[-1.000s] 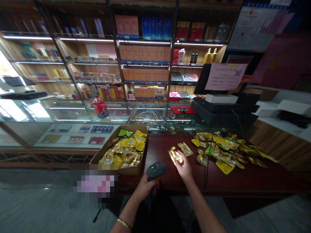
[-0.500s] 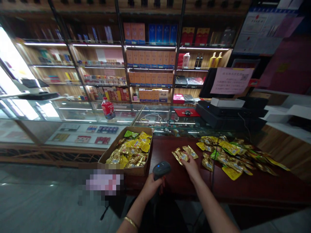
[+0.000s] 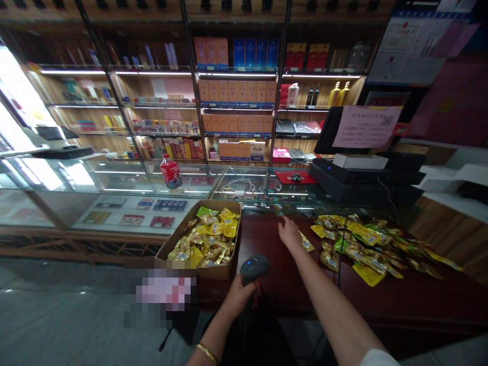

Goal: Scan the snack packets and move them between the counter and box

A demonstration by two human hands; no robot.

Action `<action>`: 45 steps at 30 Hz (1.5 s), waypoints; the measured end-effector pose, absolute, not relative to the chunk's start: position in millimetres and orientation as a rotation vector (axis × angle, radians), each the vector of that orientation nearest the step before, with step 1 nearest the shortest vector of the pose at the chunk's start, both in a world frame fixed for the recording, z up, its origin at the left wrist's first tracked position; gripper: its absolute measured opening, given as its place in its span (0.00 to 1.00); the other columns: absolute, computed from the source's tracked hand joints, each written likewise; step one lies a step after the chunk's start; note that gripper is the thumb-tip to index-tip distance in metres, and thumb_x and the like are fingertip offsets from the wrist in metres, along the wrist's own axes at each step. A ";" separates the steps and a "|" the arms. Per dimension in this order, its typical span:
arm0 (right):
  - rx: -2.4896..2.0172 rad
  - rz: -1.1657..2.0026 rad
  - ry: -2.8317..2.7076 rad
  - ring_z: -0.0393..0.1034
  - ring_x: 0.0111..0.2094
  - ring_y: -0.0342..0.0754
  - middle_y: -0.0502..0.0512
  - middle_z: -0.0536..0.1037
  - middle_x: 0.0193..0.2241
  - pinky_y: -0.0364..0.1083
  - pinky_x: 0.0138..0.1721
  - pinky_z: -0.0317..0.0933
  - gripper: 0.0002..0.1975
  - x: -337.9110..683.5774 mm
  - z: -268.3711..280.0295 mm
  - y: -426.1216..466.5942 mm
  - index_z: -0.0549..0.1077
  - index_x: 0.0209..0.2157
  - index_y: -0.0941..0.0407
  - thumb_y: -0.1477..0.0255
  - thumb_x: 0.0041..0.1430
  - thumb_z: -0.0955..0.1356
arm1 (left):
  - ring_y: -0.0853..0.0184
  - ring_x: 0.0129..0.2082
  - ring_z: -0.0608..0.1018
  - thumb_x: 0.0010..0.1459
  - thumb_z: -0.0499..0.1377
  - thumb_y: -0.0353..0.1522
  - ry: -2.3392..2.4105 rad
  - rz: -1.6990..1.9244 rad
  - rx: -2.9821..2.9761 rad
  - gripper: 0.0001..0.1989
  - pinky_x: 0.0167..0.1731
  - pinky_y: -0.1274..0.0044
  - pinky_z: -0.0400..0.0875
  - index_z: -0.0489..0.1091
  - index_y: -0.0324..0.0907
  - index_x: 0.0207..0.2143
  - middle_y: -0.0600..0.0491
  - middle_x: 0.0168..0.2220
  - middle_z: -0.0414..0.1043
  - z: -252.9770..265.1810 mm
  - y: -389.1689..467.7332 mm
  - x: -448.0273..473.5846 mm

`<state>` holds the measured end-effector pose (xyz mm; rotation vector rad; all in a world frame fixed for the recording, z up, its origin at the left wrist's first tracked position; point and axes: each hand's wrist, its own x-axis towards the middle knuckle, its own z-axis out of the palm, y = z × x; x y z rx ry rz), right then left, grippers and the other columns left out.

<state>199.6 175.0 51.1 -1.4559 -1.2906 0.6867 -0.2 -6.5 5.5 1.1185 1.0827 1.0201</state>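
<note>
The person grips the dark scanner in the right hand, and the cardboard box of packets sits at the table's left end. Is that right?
Wrong hand: the head view shows the dark scanner in the left hand. The cardboard box of packets does sit at the left end of the table.

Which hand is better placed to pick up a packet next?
Probably the right hand: no packet shows in it, and a gold packet lies close beside it, whereas the left hand grips the scanner.
</note>
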 end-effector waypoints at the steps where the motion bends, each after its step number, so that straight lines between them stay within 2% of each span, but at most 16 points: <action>1: -1.522 0.642 -1.259 0.59 0.67 0.69 0.72 0.73 0.59 0.66 0.65 0.49 0.24 220.7 42.3 169.2 0.76 0.53 0.56 0.63 0.56 0.73 | 0.71 0.13 0.69 0.50 0.66 0.49 1.068 1.020 1.119 0.22 0.14 0.80 0.61 0.70 0.39 0.22 0.54 0.15 0.67 5.2 -6.1 -0.4; 4: -1.653 0.589 -1.209 0.60 0.66 0.72 0.77 0.76 0.56 0.70 0.62 0.49 0.26 266.5 24.6 157.4 0.76 0.53 0.58 0.62 0.54 0.74 | 0.71 0.13 0.70 0.49 0.67 0.49 1.037 1.031 1.074 0.21 0.14 0.80 0.62 0.70 0.39 0.25 0.54 0.19 0.70 3.5 -4.5 -0.1; 6: -1.672 0.607 -1.200 0.66 0.61 0.71 0.74 0.81 0.50 0.69 0.60 0.52 0.28 278.0 18.6 155.5 0.77 0.51 0.56 0.63 0.47 0.77 | 0.71 0.13 0.70 0.47 0.68 0.48 1.048 1.036 1.048 0.21 0.14 0.80 0.62 0.70 0.39 0.26 0.53 0.20 0.71 2.1 -4.3 0.1; 9: -1.614 0.684 -1.173 0.77 0.49 0.67 0.65 0.85 0.40 0.63 0.53 0.63 0.34 272.4 10.5 151.3 0.79 0.49 0.55 0.64 0.35 0.80 | 0.71 0.13 0.70 0.48 0.68 0.46 1.052 1.037 1.056 0.19 0.14 0.80 0.63 0.70 0.39 0.27 0.53 0.20 0.72 1.5 -6.3 0.3; 11: -1.537 0.746 -1.128 0.80 0.39 0.63 0.61 0.85 0.35 0.57 0.44 0.69 0.31 261.3 1.9 140.6 0.80 0.45 0.56 0.59 0.36 0.79 | 0.72 0.14 0.70 0.48 0.69 0.45 1.041 1.034 1.065 0.19 0.14 0.80 0.63 0.71 0.38 0.28 0.53 0.21 0.72 2.5 -8.4 0.4; 13: -1.466 0.769 -1.052 0.80 0.35 0.59 0.59 0.85 0.33 0.52 0.38 0.71 0.29 250.5 -8.8 123.8 0.80 0.41 0.57 0.51 0.41 0.76 | 0.72 0.13 0.70 0.48 0.69 0.46 1.037 1.030 1.072 0.20 0.14 0.80 0.63 0.72 0.38 0.31 0.54 0.21 0.73 3.8 -10.0 0.5; 17: -1.394 0.703 -0.874 0.80 0.37 0.57 0.60 0.86 0.36 0.49 0.38 0.70 0.31 239.7 -26.3 94.3 0.78 0.41 0.57 0.46 0.46 0.72 | 0.72 0.14 0.70 0.49 0.70 0.46 1.058 0.987 1.130 0.20 0.14 0.81 0.63 0.73 0.37 0.30 0.54 0.21 0.72 5.9 -10.5 0.7; 19: -1.368 0.688 -0.817 0.79 0.38 0.57 0.60 0.86 0.38 0.49 0.40 0.69 0.30 239.6 -29.7 89.9 0.78 0.42 0.57 0.46 0.48 0.71 | 0.72 0.14 0.71 0.49 0.69 0.46 1.074 0.966 1.159 0.20 0.14 0.81 0.63 0.71 0.38 0.27 0.53 0.21 0.72 6.7 -10.4 0.9; 25: -1.312 0.716 -0.757 0.80 0.41 0.57 0.60 0.86 0.41 0.48 0.42 0.70 0.29 242.8 -30.2 93.5 0.79 0.46 0.57 0.50 0.50 0.72 | 0.72 0.14 0.70 0.49 0.69 0.48 1.094 0.971 1.152 0.21 0.15 0.81 0.62 0.72 0.38 0.28 0.54 0.20 0.72 8.1 -12.9 1.9; 34: -1.211 0.821 -0.755 0.80 0.40 0.58 0.60 0.85 0.39 0.49 0.37 0.73 0.30 239.4 -25.8 87.8 0.79 0.47 0.57 0.50 0.49 0.73 | 0.73 0.14 0.70 0.51 0.67 0.47 1.071 0.936 1.197 0.20 0.16 0.81 0.61 0.71 0.39 0.24 0.54 0.19 0.71 8.6 -13.1 0.3; 45: -1.179 0.843 -0.713 0.81 0.39 0.57 0.59 0.85 0.38 0.50 0.38 0.74 0.30 238.8 -27.5 89.6 0.80 0.46 0.57 0.50 0.47 0.75 | 0.71 0.13 0.70 0.49 0.68 0.48 1.095 0.972 1.170 0.21 0.14 0.80 0.62 0.70 0.39 0.26 0.54 0.19 0.71 7.7 -11.3 3.3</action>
